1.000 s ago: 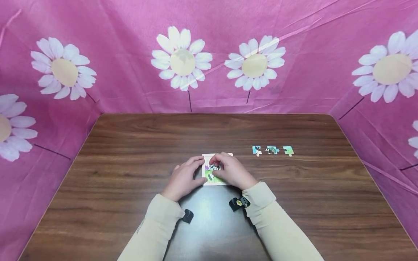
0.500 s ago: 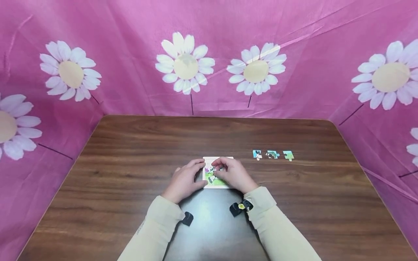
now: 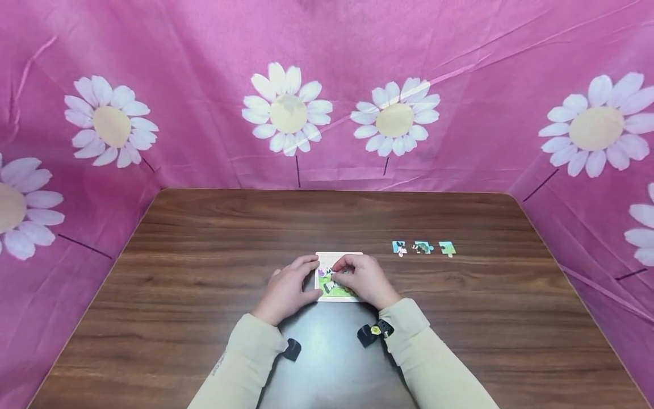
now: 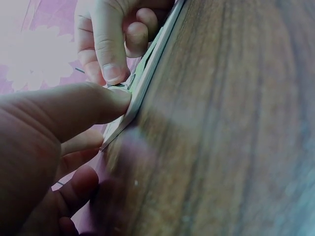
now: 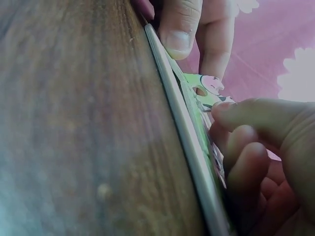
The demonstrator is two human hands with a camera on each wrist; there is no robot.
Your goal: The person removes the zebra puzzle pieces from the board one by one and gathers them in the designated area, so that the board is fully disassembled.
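Note:
The left hand [image 3: 289, 289] holds the left side of a small puzzle board [image 3: 332, 254] that lies flat on the table. Its thumb presses the near left corner, with the index finger at the edge farther back. Over the board, the right hand [image 3: 365, 279] pinches a puzzle piece [image 5: 209, 83] between thumb and fingers. That piece, green with a pink cartoon face, stands tilted up from the board in the right wrist view. A green and zebra-striped picture shows on the board; the right hand hides much of its right part.
Three loose puzzle pieces lie in a row behind and right of the board: a blue one [image 3: 399, 247], one with a dark animal [image 3: 423, 247] and a green one [image 3: 447, 248]. A pink flowered cloth [image 3: 337, 142] surrounds the wooden table [image 3: 204, 250].
The head view has shifted, so board and loose pieces appear lower. The right thumb and index finger have drawn closer together over the board. The left hand keeps its hold.

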